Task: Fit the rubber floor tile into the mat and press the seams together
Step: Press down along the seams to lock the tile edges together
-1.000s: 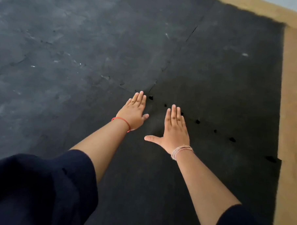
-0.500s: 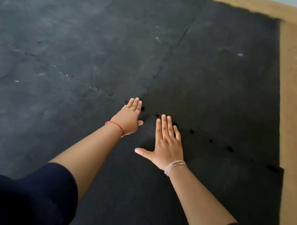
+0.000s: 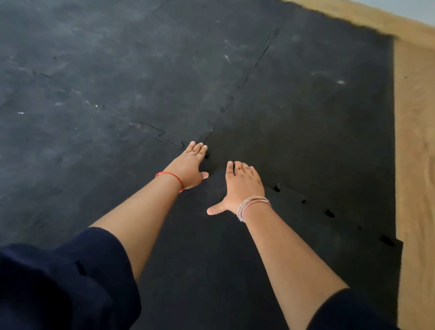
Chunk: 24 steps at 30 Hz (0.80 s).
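A black rubber floor tile (image 3: 207, 264) lies under my arms, joined by puzzle-tooth edges to a larger dark mat (image 3: 91, 72). My left hand (image 3: 190, 165) presses flat, fingers together, on the corner where several tiles meet. My right hand (image 3: 241, 187) lies palm down with the thumb spread, its fingers curled down on the seam (image 3: 329, 213). That seam runs right toward the floor edge and shows small dark gaps between the teeth. Another black tile (image 3: 313, 119) lies beyond it.
Bare tan floor (image 3: 423, 161) borders the mat on the right and along the far edge. A long seam (image 3: 255, 64) runs away from my hands toward the far wall. My dark sleeves fill the lower corners.
Both hands slid slightly forward along the seam and pressed lower. My right fingers went from flat to curled down on the joint. The gaps near my hands look smaller.
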Tool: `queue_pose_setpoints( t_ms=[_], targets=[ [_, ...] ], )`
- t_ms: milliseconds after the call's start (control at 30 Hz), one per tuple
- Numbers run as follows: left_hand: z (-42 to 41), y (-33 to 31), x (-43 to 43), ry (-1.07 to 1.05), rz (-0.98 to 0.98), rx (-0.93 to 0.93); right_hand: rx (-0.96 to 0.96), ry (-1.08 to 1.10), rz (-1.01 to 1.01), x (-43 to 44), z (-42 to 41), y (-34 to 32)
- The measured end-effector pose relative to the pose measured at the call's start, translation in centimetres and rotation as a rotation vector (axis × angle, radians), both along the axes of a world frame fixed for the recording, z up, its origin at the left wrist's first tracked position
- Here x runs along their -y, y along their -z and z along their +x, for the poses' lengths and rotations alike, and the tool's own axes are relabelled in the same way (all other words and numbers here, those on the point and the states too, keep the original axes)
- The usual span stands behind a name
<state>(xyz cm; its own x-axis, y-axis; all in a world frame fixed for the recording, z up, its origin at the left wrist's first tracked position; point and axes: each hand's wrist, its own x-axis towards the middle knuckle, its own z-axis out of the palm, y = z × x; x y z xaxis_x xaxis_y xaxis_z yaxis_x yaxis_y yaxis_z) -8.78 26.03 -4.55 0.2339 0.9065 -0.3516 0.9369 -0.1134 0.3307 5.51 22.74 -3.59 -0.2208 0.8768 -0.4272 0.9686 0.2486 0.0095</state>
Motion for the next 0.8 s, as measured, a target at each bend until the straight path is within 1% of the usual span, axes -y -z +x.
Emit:
queue_pose_setpoints(
  t_ms=[100,267,333,400,500,600,800],
  targets=[
    [0.0,1.1,-0.4,0.035,0.015,-0.024,0.042,0.008,-0.105,-1.1,-0.7,0.1],
    [-0.3,0.8,-1.0,0.073,-0.027,-0.092,-0.023,0.02,-0.174,-1.5,-0.5,0.2],
    [0.0,0.7,-0.8,0.063,-0.005,-0.127,-0.037,0.033,-0.189,-1.7,-0.7,0.0],
    [0.6,1.3,0.7,0.007,0.069,-0.114,-0.073,0.063,-0.181,-1.2,-0.6,0.0],
    [0.5,2.8,5.0,-0.098,0.209,-0.038,-0.153,0.086,-0.067,1.5,0.7,0.7],
    [0.0,3.6,8.0,-0.087,0.234,-0.076,-0.156,0.056,-0.012,4.1,1.9,1.5],
    [-0.1,4.1,7.3,-0.078,0.261,-0.087,-0.172,0.058,-0.071,2.7,1.8,1.4]
  ],
)
